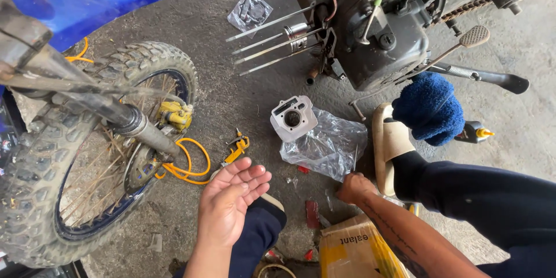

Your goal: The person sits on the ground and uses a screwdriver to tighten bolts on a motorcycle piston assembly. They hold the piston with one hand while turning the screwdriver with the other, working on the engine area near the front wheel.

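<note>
The cylinder (293,117) stands on the floor (243,98), touching the edge of a clear bag (327,147), probably so that its clean faces stay off the grit. Just below the bag, the right hand (354,187) is closed around a thin metal piece (too small to tell what), pointing up. The left hand (230,200) is empty, fingers spread, palm up, over the knee. Above, the engine (370,35) shows bare studs (272,37) with the piston (297,37) between them. A blue rag (430,107) lies near a sandal (389,142). The wheel (87,156) stands well apart at left.
</note>
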